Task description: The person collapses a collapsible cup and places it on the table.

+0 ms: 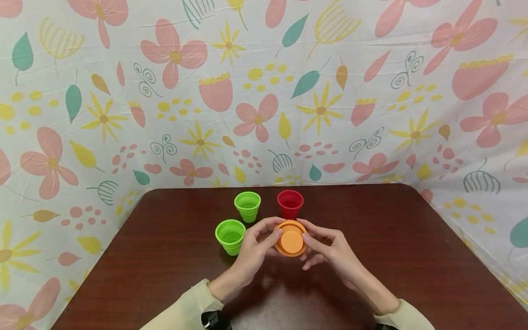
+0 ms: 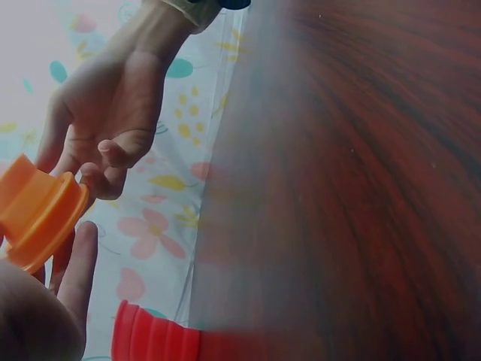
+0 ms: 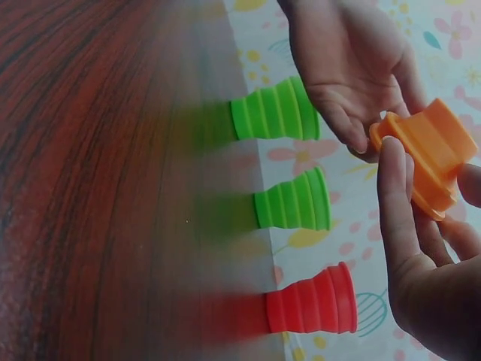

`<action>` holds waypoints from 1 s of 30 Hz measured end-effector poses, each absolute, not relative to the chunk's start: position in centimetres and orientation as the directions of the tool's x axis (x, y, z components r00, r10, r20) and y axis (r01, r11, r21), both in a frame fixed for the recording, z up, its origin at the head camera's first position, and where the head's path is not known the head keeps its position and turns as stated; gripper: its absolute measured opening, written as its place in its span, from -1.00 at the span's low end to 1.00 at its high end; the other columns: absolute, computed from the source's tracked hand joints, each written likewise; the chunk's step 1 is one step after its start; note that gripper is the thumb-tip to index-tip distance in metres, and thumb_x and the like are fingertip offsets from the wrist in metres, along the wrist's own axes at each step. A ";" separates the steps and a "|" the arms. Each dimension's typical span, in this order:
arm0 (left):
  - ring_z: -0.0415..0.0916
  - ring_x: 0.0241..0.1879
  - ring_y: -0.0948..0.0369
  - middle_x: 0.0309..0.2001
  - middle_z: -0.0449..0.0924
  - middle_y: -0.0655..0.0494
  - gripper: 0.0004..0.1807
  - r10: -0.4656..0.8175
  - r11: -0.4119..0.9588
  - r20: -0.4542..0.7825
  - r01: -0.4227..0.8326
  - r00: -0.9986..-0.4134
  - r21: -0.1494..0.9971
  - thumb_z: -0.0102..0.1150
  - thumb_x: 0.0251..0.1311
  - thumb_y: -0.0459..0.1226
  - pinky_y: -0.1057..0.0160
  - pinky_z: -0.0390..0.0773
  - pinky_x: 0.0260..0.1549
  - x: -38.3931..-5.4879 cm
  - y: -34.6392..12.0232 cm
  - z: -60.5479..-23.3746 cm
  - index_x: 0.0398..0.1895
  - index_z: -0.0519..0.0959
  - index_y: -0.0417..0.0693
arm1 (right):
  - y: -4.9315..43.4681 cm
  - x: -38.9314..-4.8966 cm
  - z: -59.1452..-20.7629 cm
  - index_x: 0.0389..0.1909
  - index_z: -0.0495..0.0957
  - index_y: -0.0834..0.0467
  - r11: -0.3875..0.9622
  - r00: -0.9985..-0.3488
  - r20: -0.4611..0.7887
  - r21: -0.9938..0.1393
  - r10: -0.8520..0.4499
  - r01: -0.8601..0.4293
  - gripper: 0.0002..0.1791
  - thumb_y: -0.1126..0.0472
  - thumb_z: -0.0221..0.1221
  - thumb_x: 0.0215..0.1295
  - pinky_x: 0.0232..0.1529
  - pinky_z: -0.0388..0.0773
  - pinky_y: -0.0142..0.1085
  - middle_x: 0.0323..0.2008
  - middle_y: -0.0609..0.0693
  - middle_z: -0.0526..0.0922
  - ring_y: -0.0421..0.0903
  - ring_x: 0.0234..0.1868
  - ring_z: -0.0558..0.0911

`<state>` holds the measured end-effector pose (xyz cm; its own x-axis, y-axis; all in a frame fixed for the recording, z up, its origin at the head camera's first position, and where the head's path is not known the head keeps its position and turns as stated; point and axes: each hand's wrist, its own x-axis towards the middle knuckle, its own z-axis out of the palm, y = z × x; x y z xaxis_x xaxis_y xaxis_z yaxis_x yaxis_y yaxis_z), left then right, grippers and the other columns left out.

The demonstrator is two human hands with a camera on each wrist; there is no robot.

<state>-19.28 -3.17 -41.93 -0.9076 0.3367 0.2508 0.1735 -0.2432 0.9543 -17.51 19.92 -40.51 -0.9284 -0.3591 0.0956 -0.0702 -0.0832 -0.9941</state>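
Observation:
Both hands hold an orange collapsible cup (image 1: 291, 242) up off the table, its round base turned toward the head camera. Its folded rings show a wide rim around a narrower stub in the right wrist view. My left hand (image 1: 255, 251) pinches its left side, thumb on the face and fingers behind. On the opposite side my right hand (image 1: 339, 254) grips it the same way, with some lower fingers apart from it. Just behind the cup stands a red cup (image 1: 290, 204). Left of the hands are two upright green cups, one nearer (image 1: 230, 236) and one farther (image 1: 248, 206).
A dark brown wooden table (image 1: 165, 275) lies under everything, with a light reflection near its front. A floral cloth (image 1: 264, 91) hangs behind the table and along its sides. The nearer green cup stands close beside the left hand.

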 end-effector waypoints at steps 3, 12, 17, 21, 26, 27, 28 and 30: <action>0.64 -0.07 0.09 -0.05 0.59 -0.05 -0.64 0.333 -0.253 0.239 0.158 -0.912 0.955 0.22 0.51 -0.31 -0.01 0.79 -0.19 -19.3 -3.1 -41.9 0.29 0.58 -0.22 | 19.9 -17.6 -40.5 0.55 0.35 0.26 -0.082 -0.930 0.077 -0.995 -0.360 -0.050 -0.42 0.19 0.15 0.62 -0.26 0.80 0.02 -0.14 0.23 0.67 0.00 -0.36 0.71; 0.64 -0.04 0.07 0.00 0.61 -0.07 -0.64 0.322 -0.285 0.233 0.140 -0.918 0.948 0.23 0.49 -0.32 0.02 0.80 -0.22 -19.3 -2.9 -41.8 0.27 0.60 -0.25 | 19.7 -17.9 -40.4 0.53 0.35 0.29 -0.084 -0.935 0.040 -0.996 -0.351 -0.011 -0.41 0.14 0.17 0.61 -0.24 0.80 0.00 -0.19 0.20 0.69 -0.04 -0.38 0.71; 0.64 -0.04 0.06 0.01 0.62 -0.07 -0.65 0.308 -0.286 0.220 0.131 -0.926 0.949 0.25 0.49 -0.30 0.02 0.80 -0.25 -19.3 -2.9 -41.8 0.25 0.61 -0.24 | 19.5 -18.2 -40.5 0.51 0.37 0.31 -0.085 -0.937 0.020 -0.996 -0.348 0.010 -0.41 0.13 0.18 0.61 -0.25 0.80 -0.01 -0.20 0.19 0.71 -0.03 -0.39 0.72; 0.64 -0.07 0.08 -0.02 0.62 -0.05 -0.65 0.293 -0.290 0.210 0.123 -0.933 0.949 0.25 0.49 -0.30 0.03 0.80 -0.27 -19.3 -3.0 -41.9 0.24 0.61 -0.25 | 19.4 -18.3 -40.6 0.50 0.39 0.31 -0.088 -0.939 0.008 -0.996 -0.343 0.023 -0.40 0.13 0.21 0.58 -0.27 0.80 0.00 -0.22 0.19 0.71 -0.03 -0.40 0.73; 0.67 -0.10 0.09 -0.02 0.65 -0.06 -0.65 0.286 -0.302 0.215 0.125 -0.934 0.945 0.28 0.45 -0.33 0.04 0.80 -0.28 -19.3 -3.1 -41.9 0.22 0.61 -0.29 | 19.2 -18.4 -40.6 0.49 0.40 0.32 -0.095 -0.938 0.012 -0.995 -0.345 0.023 -0.41 0.14 0.22 0.57 -0.29 0.80 -0.01 -0.20 0.20 0.72 -0.01 -0.41 0.73; 0.68 -0.12 0.10 -0.02 0.65 -0.07 -0.64 0.286 -0.304 0.217 0.126 -0.933 0.944 0.28 0.44 -0.34 0.04 0.80 -0.28 -19.3 -3.2 -41.9 0.22 0.61 -0.30 | 19.2 -18.5 -40.6 0.49 0.41 0.32 -0.096 -0.938 0.015 -0.995 -0.348 0.020 -0.41 0.15 0.22 0.57 -0.29 0.80 -0.01 -0.19 0.20 0.72 -0.01 -0.41 0.73; 0.69 -0.12 0.10 -0.02 0.66 -0.07 -0.64 0.287 -0.306 0.219 0.128 -0.933 0.943 0.29 0.43 -0.34 0.04 0.80 -0.28 -19.4 -3.2 -41.9 0.21 0.61 -0.31 | 19.2 -18.5 -40.6 0.48 0.41 0.32 -0.099 -0.937 0.017 -0.995 -0.350 0.019 -0.42 0.15 0.22 0.57 -0.29 0.80 -0.02 -0.18 0.20 0.72 -0.02 -0.41 0.73; 0.70 -0.14 0.10 -0.02 0.67 -0.08 -0.64 0.289 -0.314 0.228 0.133 -0.930 0.940 0.31 0.40 -0.36 0.03 0.80 -0.29 -19.4 -3.3 -42.0 0.21 0.61 -0.33 | 19.2 -18.6 -40.6 0.47 0.43 0.32 -0.105 -0.935 0.022 -0.994 -0.355 0.017 -0.43 0.17 0.23 0.57 -0.30 0.80 -0.03 -0.16 0.19 0.73 -0.02 -0.42 0.74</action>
